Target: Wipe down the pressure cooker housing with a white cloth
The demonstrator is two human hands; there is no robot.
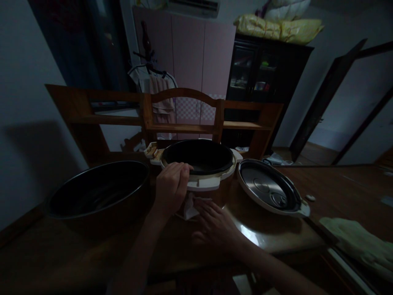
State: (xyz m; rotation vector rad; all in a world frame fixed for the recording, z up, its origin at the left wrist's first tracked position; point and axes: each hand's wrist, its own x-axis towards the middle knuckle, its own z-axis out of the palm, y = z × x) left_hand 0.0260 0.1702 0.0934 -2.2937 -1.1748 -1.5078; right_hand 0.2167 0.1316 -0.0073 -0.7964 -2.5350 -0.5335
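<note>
Wooden desk [294,239], hands [172,184] [215,223] on cooker [205,183] and cloth [190,209]

Cooker [204,183] placed on table [270,237]; pot [101,192] set to its left, lid [267,186] laid to its right. Left hand [172,184] placed over cooker's near rim; wipe [190,208] positioned at right hand's [215,223] fingertips, before cooker. Shelf unit [184,128] set behind cooker; wardrobe [188,53] placed farther back, cabinet [267,73] to its right, bags [279,29] laid on cabinet.

Upright, open-topped, white-rimmed cooker [208,183], dark inside, with crumpled whitish cloth [190,209] low in front
</note>
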